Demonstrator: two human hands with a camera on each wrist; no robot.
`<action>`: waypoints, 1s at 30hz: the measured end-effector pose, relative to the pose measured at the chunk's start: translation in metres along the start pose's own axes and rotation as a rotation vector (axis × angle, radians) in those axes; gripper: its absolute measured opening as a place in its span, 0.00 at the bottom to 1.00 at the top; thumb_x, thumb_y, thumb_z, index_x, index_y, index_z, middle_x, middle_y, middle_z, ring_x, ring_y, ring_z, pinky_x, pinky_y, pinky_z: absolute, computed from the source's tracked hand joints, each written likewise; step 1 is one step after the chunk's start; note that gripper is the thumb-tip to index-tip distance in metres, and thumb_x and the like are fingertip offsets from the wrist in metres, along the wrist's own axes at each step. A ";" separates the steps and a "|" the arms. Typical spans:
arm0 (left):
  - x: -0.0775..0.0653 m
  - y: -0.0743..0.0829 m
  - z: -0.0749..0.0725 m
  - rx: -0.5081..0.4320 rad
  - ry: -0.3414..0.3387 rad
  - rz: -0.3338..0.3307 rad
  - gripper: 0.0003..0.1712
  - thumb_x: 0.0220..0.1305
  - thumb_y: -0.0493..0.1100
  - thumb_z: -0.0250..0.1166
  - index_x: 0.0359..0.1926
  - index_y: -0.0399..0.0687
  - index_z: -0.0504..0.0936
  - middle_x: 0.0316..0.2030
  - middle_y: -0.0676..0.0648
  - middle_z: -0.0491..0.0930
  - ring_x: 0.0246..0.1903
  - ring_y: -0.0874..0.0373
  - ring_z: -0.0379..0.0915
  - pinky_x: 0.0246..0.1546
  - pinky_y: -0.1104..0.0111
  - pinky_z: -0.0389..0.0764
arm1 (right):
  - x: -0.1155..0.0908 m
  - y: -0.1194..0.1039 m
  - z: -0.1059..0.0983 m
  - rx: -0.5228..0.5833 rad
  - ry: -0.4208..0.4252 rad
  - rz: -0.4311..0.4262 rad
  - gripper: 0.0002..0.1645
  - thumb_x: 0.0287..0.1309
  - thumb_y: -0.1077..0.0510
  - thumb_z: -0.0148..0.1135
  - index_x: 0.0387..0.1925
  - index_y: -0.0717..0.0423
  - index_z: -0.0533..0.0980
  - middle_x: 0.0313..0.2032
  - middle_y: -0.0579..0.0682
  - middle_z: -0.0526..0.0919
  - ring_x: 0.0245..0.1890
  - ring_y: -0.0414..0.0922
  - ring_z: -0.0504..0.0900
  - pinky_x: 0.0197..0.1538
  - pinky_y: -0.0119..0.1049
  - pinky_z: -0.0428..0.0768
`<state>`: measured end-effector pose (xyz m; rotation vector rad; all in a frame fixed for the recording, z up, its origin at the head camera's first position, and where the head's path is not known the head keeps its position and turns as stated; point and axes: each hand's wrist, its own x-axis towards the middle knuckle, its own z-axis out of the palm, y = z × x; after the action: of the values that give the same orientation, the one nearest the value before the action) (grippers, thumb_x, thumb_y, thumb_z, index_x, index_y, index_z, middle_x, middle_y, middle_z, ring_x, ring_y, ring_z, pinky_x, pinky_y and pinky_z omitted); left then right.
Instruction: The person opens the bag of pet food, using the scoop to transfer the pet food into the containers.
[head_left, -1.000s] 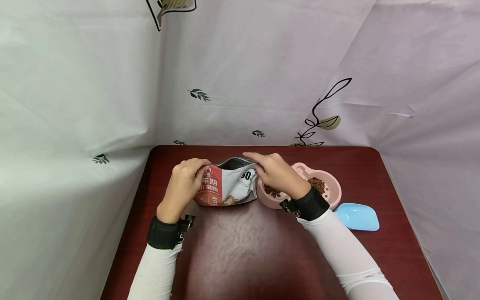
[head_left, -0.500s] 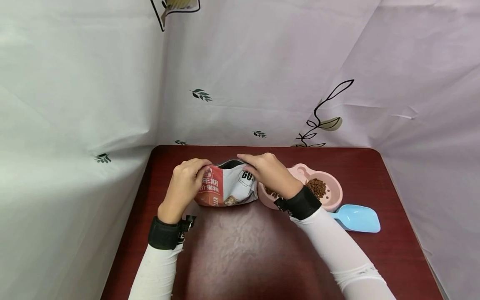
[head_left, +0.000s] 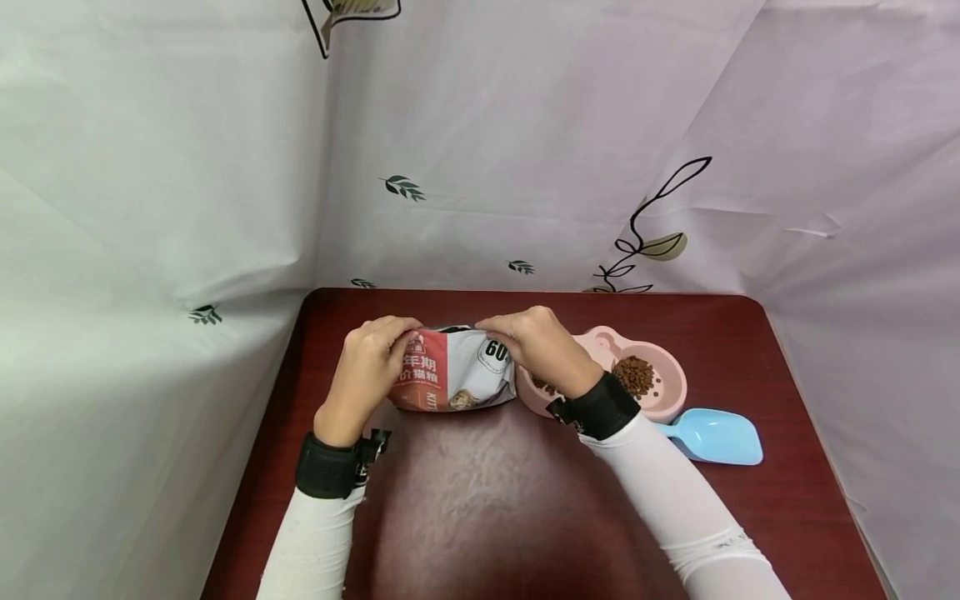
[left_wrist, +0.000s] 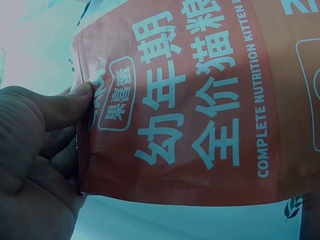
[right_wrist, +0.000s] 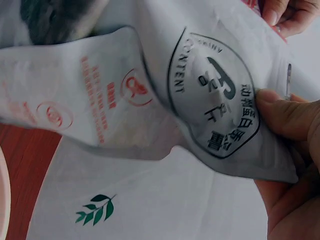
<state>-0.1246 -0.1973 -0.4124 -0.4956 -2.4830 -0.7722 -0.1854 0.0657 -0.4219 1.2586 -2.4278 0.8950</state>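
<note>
A red and white cat food bag (head_left: pixel 450 375) stands on the table, its mouth nearly flattened with a thin dark gap in the middle of the top edge. My left hand (head_left: pixel 369 358) pinches the bag's upper left corner, thumb in front. In the left wrist view the thumb presses the red front panel (left_wrist: pixel 170 100) near the top edge. At the upper right, my right hand (head_left: pixel 542 346) pinches the rim between thumb and fingers. The right wrist view shows its thumb on the white panel (right_wrist: pixel 215 95) beside the printed badge, the side of the bag folding inward.
Behind my right wrist sits a pink double pet bowl (head_left: pixel 667 392) with brown kibble (head_left: pixel 633 377) in both hollows. A light blue scoop (head_left: pixel 720 436) lies right of it on the dark red table (head_left: pixel 795 500). A pale patterned cloth (head_left: pixel 480 150) hangs behind.
My right hand has moved slightly left along the rim, and the bag's mouth has narrowed from a wide opening to a thin gap. The left hand keeps its grip.
</note>
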 end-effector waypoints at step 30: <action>-0.001 0.011 0.002 0.114 -0.052 0.132 0.15 0.60 0.42 0.77 0.45 0.39 0.87 0.38 0.44 0.88 0.38 0.47 0.83 0.41 0.55 0.78 | -0.002 -0.003 0.007 -0.058 0.068 -0.046 0.06 0.67 0.59 0.68 0.36 0.55 0.88 0.35 0.45 0.86 0.37 0.38 0.86 0.42 0.35 0.86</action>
<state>-0.1191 -0.1876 -0.4096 -0.6380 -2.4957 -0.5694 -0.1815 0.0614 -0.4268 1.2374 -2.3459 0.8345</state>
